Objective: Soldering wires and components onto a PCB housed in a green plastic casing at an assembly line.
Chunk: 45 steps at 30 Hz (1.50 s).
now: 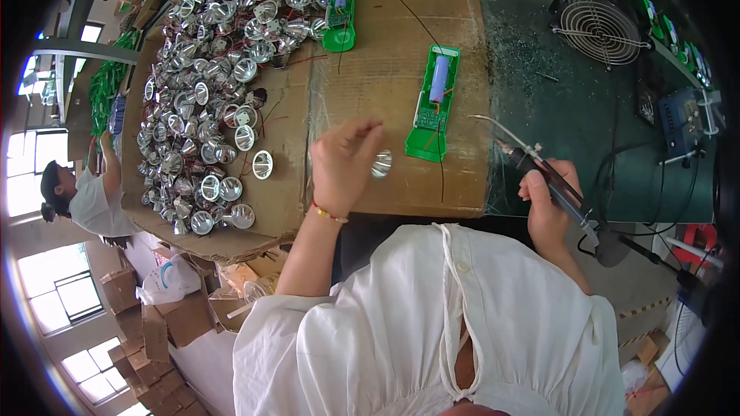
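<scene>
Electronics assembly workshop, right here: a soldering iron [568, 205] in use, a green housing [425, 143] with its circuit board [428, 119] exposed, silvery reflectors [202, 94] heaped high, and a caged fan [601, 28] on the desk [532, 119]!

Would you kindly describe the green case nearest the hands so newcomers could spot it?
Find the flat brown cardboard on the bench. Toward its right edge lies an open green case holding a purple battery. Its lookalike sits beside the heap of shiny cups; this one lies apart.
</scene>
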Each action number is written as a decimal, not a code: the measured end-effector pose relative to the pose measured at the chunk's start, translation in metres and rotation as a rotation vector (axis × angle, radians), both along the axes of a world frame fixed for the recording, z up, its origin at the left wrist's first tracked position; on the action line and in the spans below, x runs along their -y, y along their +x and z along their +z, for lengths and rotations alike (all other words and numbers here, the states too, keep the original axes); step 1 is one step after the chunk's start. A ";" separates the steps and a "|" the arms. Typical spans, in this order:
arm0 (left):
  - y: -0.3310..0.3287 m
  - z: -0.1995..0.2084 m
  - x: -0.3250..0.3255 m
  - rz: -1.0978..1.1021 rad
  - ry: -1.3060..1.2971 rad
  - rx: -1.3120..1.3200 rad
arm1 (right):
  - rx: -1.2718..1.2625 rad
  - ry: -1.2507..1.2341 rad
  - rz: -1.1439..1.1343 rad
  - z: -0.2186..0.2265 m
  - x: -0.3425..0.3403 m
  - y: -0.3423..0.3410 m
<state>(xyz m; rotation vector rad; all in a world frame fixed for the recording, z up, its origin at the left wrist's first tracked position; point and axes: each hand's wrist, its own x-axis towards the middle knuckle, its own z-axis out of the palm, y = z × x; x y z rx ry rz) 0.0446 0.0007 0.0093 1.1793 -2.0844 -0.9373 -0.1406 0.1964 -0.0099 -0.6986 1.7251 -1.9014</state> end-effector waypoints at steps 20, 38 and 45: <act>-0.032 -0.022 -0.019 -0.122 -0.087 -0.130 | -0.291 0.068 0.158 -0.002 0.025 0.017; -0.031 -0.019 -0.019 -0.109 0.012 -0.146 | -0.094 0.012 0.056 -0.001 0.021 0.018; 0.000 -0.013 -0.007 -0.249 0.321 -0.233 | -0.110 0.024 0.050 -0.002 0.019 0.014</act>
